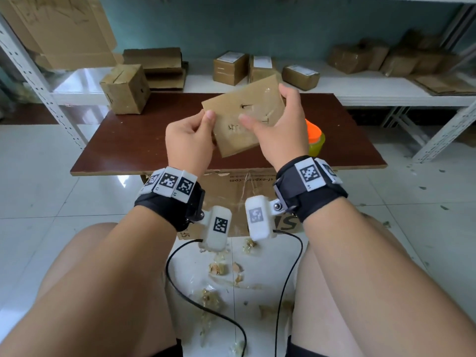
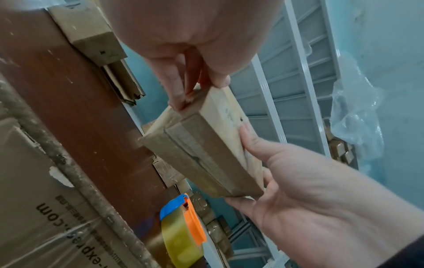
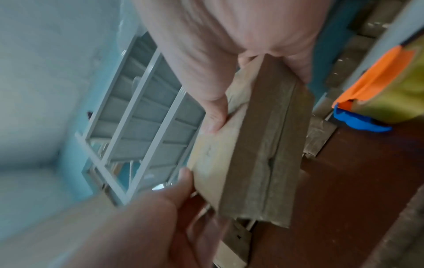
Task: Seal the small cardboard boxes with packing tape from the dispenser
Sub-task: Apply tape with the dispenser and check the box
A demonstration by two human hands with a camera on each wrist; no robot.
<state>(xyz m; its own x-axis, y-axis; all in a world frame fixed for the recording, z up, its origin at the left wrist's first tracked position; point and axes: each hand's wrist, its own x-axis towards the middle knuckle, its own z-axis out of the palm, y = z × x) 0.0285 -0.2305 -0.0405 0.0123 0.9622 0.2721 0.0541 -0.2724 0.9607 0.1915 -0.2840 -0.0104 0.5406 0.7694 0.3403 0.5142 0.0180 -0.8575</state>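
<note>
A small flat cardboard box (image 1: 239, 109) hangs tilted in the air above the brown table (image 1: 144, 140), its broad face toward me, held by both hands. My left hand (image 1: 206, 124) pinches its lower left corner, thumb on the face. My right hand (image 1: 273, 117) grips the right side, thumb on the face and fingers over the top edge. In the left wrist view the box's narrow side (image 2: 206, 154) shows a taped seam. The tape dispenser (image 1: 315, 137), orange with yellowish tape, stands on the table behind my right hand, also visible as dispenser (image 2: 181, 226) and dispenser (image 3: 378, 81).
Another small box (image 1: 126, 88) sits on the table's far left corner. Several wrapped boxes (image 1: 230, 68) and flattened cardboard line the white shelf (image 1: 360, 91) behind. A large printed carton (image 1: 231, 191) stands under the table. Tape scraps (image 1: 219, 269) litter the floor between my knees.
</note>
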